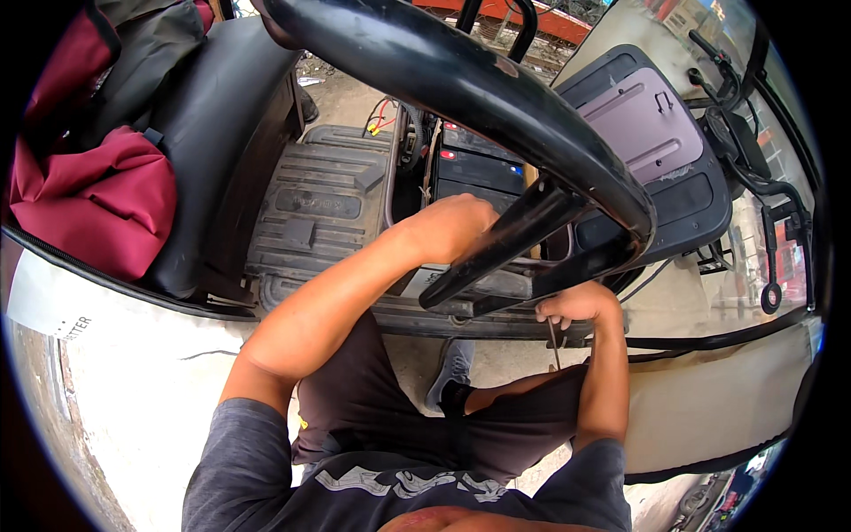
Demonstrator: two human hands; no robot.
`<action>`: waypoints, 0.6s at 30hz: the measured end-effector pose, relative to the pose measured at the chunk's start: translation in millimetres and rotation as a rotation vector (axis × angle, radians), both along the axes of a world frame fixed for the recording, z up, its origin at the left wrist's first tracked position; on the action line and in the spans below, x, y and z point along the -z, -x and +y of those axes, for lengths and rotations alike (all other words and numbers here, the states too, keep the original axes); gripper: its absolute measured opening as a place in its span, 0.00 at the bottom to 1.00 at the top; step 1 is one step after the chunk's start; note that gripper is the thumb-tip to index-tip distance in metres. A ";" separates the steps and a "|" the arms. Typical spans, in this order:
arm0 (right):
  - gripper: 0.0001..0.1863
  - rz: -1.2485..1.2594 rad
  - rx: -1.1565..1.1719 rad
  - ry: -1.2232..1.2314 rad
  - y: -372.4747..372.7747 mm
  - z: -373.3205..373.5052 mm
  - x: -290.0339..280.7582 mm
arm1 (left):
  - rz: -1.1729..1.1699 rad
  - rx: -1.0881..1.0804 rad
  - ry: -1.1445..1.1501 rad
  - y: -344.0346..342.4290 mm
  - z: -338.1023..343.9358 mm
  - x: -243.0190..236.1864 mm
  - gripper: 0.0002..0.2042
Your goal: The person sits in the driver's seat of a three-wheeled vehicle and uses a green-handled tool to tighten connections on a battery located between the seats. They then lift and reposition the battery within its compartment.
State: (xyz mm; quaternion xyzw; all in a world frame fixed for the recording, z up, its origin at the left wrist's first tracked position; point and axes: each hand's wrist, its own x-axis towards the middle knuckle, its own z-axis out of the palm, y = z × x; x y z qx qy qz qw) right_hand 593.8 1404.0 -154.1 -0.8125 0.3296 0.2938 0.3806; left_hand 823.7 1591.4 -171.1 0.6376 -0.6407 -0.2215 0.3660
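Note:
My left hand [454, 226] is closed beside the slanted strut of a thick black tubular frame [479, 102], over the near edge of an open floor compartment. Its fingertips are hidden, so what they hold does not show. Inside the compartment sit black batteries [479, 173] with red and blue terminal caps. Lower right, just under the frame's bottom bar [505, 297], my right hand [581, 303] is bent at the wrist. Its fingers close on a thin metal rod [554, 344] that points down toward my knee; the rod's upper end is hidden.
A black bench seat [226, 133] with a maroon cloth [106, 208] lies left. The ribbed floor mat [324, 191] spans the middle, with loose red and yellow wires [379, 117] at its far edge. To the right are a grey-lidded front panel [638, 124], handlebars [753, 168] and a clear windscreen.

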 end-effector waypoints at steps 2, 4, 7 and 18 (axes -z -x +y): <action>0.12 -0.065 0.035 0.006 1.6 7.5 -19.7 | 0.017 0.015 -0.031 -0.7 0.3 0.3 0.10; 0.13 -0.177 0.075 -0.042 6.6 8.0 -31.7 | 0.053 0.014 -0.046 -0.4 -1.8 1.5 0.11; 0.13 -0.353 0.139 0.009 17.9 16.1 -48.6 | -0.058 0.052 0.196 -1.8 -6.8 15.3 0.08; 0.15 -1.029 0.280 0.240 39.0 30.1 -112.1 | 0.024 0.012 0.123 -2.6 -3.9 18.6 0.07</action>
